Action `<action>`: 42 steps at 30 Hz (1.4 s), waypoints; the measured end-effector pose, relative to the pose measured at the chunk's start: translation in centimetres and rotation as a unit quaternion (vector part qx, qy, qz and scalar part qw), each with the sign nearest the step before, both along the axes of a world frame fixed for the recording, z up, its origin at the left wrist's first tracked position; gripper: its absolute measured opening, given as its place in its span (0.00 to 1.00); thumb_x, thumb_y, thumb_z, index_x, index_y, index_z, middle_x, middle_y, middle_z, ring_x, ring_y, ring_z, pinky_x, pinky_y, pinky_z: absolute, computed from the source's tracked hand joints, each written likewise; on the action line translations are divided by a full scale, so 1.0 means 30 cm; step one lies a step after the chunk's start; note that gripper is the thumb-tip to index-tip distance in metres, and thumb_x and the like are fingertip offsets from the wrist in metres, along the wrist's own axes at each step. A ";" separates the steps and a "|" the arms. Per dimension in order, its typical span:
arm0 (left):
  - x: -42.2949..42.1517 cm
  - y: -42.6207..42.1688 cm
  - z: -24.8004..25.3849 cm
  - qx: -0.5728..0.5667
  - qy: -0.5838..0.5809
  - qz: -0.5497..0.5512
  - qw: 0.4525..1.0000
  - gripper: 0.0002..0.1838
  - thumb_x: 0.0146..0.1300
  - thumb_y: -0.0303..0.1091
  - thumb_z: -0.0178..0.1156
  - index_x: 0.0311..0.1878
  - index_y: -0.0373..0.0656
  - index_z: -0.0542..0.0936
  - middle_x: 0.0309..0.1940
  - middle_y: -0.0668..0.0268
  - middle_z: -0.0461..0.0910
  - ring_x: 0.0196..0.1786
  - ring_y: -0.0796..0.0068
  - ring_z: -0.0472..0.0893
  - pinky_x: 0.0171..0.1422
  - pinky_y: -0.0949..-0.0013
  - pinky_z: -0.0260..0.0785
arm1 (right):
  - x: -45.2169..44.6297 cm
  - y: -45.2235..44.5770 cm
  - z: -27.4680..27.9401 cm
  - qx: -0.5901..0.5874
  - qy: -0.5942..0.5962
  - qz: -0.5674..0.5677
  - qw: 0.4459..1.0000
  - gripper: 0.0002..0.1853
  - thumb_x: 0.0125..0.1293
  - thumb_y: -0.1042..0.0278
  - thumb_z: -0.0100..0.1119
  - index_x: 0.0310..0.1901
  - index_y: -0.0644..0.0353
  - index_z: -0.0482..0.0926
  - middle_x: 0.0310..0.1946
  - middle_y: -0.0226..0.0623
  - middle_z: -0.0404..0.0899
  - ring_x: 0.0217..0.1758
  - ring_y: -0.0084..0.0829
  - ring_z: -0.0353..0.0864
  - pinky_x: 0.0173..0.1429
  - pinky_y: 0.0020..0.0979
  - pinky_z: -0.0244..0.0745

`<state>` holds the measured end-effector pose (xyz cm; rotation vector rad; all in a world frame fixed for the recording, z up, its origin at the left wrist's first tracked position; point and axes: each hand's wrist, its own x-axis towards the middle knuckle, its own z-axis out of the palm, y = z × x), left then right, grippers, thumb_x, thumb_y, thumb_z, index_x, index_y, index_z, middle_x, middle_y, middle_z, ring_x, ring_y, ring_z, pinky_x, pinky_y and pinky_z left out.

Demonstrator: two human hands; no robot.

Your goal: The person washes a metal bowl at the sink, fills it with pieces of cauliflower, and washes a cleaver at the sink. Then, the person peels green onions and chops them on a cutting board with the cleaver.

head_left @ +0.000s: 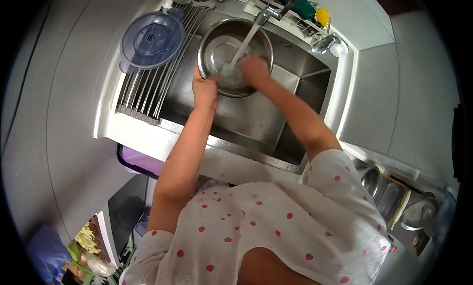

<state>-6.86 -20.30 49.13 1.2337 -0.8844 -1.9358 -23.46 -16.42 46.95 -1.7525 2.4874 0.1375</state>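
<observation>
A round stainless steel bowl (pixel 217 48) is held over the sink, tilted a little, under a stream of running water (pixel 246 41). My left hand (pixel 204 92) is closed on the bowl's near left rim. My right hand (pixel 255 71) is at the right inner side of the bowl, beside the stream. Motion smears its fingers, so I cannot tell whether they hold anything. Water splashes on the bowl's bottom. Above the bowl's far edge is the metal faucet (pixel 268 14).
A steel sink (pixel 246 122) lies under the bowl. On its left, a roll-up drying rack (pixel 148 95) bears a bluish clear plastic lid (pixel 152 41). Behind the faucet stands a white caddy (pixel 295 21) with a green item and a yellow one. Steel bowls (pixel 419 211) sit at lower right.
</observation>
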 end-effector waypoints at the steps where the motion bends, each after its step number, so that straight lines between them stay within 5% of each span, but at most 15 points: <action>1: -0.010 0.004 -0.026 0.002 0.003 0.000 1.000 0.33 0.49 0.11 0.45 0.61 0.46 0.68 0.47 0.65 0.75 0.45 0.73 0.76 0.47 0.72 0.70 | 0.046 0.027 0.033 0.067 -0.098 0.008 0.993 0.11 0.59 0.66 0.52 0.43 0.57 0.77 0.46 0.39 0.76 0.50 0.43 0.77 0.57 0.38 0.70; 3: -0.019 0.014 -0.064 0.054 0.006 0.043 0.998 0.29 0.50 0.13 0.47 0.58 0.46 0.69 0.46 0.65 0.76 0.41 0.73 0.77 0.38 0.71 0.71 | 0.102 0.092 0.079 0.137 -0.197 0.015 0.971 0.13 0.58 0.65 0.54 0.44 0.58 0.76 0.48 0.41 0.76 0.50 0.45 0.76 0.59 0.40 0.69; 5: -0.010 -0.001 -0.062 0.086 -0.019 0.038 0.995 0.26 0.52 0.14 0.48 0.55 0.47 0.70 0.43 0.65 0.76 0.38 0.73 0.77 0.32 0.71 0.70 | 0.097 0.149 0.112 -0.356 -0.091 -0.070 0.928 0.18 0.55 0.63 0.61 0.47 0.59 0.76 0.47 0.47 0.77 0.46 0.48 0.78 0.61 0.46 0.65; 9: -0.008 -0.003 -0.132 0.141 -0.018 0.032 0.989 0.17 0.55 0.20 0.54 0.47 0.48 0.71 0.38 0.66 0.77 0.30 0.73 0.76 0.19 0.73 0.62 | -0.008 0.222 0.160 -0.475 0.017 -0.145 0.868 0.24 0.51 0.62 0.65 0.50 0.61 0.74 0.42 0.52 0.78 0.39 0.48 0.80 0.53 0.43 0.71; 10: -0.014 0.012 -0.158 0.141 -0.019 0.031 0.989 0.17 0.55 0.20 0.54 0.47 0.48 0.71 0.38 0.66 0.77 0.30 0.73 0.76 0.19 0.73 0.62 | -0.024 0.231 0.174 -0.314 -0.324 -0.311 0.837 0.27 0.50 0.61 0.66 0.52 0.63 0.73 0.41 0.51 0.78 0.37 0.47 0.81 0.49 0.41 0.73; 11: -0.026 0.032 -0.185 0.167 0.013 0.030 0.985 0.16 0.56 0.22 0.56 0.48 0.47 0.72 0.37 0.66 0.78 0.31 0.73 0.76 0.20 0.72 0.63 | -0.033 0.232 0.179 -0.100 -0.610 -0.422 0.664 0.31 0.49 0.61 0.66 0.54 0.65 0.71 0.40 0.51 0.79 0.36 0.47 0.81 0.45 0.38 0.75; 17: -0.084 -0.035 -0.310 0.247 -0.091 0.045 0.964 0.12 0.58 0.31 0.63 0.45 0.42 0.77 0.38 0.66 0.79 0.33 0.71 0.76 0.33 0.69 0.69 | 0.041 0.300 0.152 -0.229 -0.339 -0.190 0.893 0.37 0.50 0.71 0.58 0.66 0.61 0.60 0.40 0.54 0.78 0.34 0.45 0.81 0.39 0.40 0.75; 21: -0.080 -0.150 -0.049 -0.236 -0.105 -0.080 0.963 0.15 0.50 0.16 0.59 0.42 0.42 0.81 0.41 0.67 0.82 0.45 0.68 0.80 0.48 0.66 0.73 | 0.029 0.316 0.219 -0.182 -0.141 -0.126 0.965 0.39 0.51 0.77 0.55 0.68 0.58 0.56 0.38 0.50 0.79 0.36 0.49 0.80 0.41 0.44 0.74; 23: -0.127 -0.124 0.075 -0.645 -0.115 -0.145 0.742 0.20 0.46 0.15 0.58 0.42 0.46 0.82 0.42 0.64 0.82 0.43 0.63 0.81 0.50 0.65 0.74 | 0.019 0.299 0.217 -0.167 -0.101 -0.123 0.973 0.39 0.51 0.77 0.55 0.68 0.56 0.56 0.37 0.49 0.79 0.35 0.49 0.81 0.40 0.44 0.75; 27: -0.159 -0.104 0.106 -0.758 -0.104 -0.176 0.619 0.19 0.46 0.18 0.59 0.42 0.49 0.82 0.39 0.63 0.82 0.43 0.56 0.80 0.50 0.63 0.73 | 0.021 0.287 0.224 -0.154 -0.057 -0.120 0.979 0.36 0.51 0.76 0.55 0.66 0.57 0.59 0.37 0.50 0.79 0.33 0.49 0.80 0.36 0.42 0.76; 29: -0.128 -0.180 -0.002 -0.545 -0.223 -0.139 0.796 0.13 0.51 0.25 0.60 0.42 0.46 0.82 0.37 0.59 0.82 0.40 0.55 0.81 0.46 0.62 0.74 | 0.004 0.301 0.182 -0.187 -0.121 -0.160 0.962 0.33 0.52 0.76 0.55 0.64 0.58 0.62 0.35 0.49 0.79 0.31 0.46 0.81 0.33 0.41 0.76; 32: -0.041 -0.234 -0.115 -0.371 -0.352 -0.189 0.838 0.09 0.57 0.31 0.60 0.41 0.42 0.81 0.34 0.58 0.83 0.37 0.57 0.82 0.44 0.61 0.75 | 0.010 0.268 0.218 -0.217 -0.337 -0.290 0.869 0.25 0.55 0.76 0.54 0.57 0.62 0.69 0.31 0.44 0.78 0.28 0.39 0.80 0.27 0.37 0.75; 36: 0.006 -0.073 -0.153 0.209 -0.008 -0.120 0.971 0.12 0.61 0.29 0.56 0.44 0.30 0.76 0.38 0.58 0.80 0.38 0.65 0.82 0.43 0.65 0.78 | 0.086 0.200 0.134 -0.275 -0.598 -0.468 0.589 0.13 0.57 0.76 0.55 0.44 0.69 0.74 0.26 0.38 0.75 0.25 0.30 0.77 0.19 0.30 0.71; 39: 0.014 0.040 -0.037 0.220 0.113 -0.043 0.968 0.12 0.62 0.27 0.53 0.44 0.27 0.73 0.34 0.56 0.77 0.32 0.66 0.79 0.31 0.70 0.70 | 0.121 0.191 0.031 -0.237 -0.701 -0.479 0.473 0.10 0.56 0.77 0.56 0.40 0.71 0.75 0.26 0.40 0.75 0.24 0.32 0.76 0.19 0.30 0.71; 42: 0.060 0.038 -0.059 0.166 0.029 -0.051 0.984 0.09 0.59 0.21 0.51 0.42 0.25 0.72 0.37 0.53 0.75 0.32 0.67 0.76 0.28 0.68 0.69 | 0.098 0.194 -0.051 -0.182 -0.686 -0.460 0.533 0.11 0.54 0.73 0.60 0.38 0.69 0.76 0.27 0.42 0.78 0.27 0.33 0.79 0.22 0.32 0.72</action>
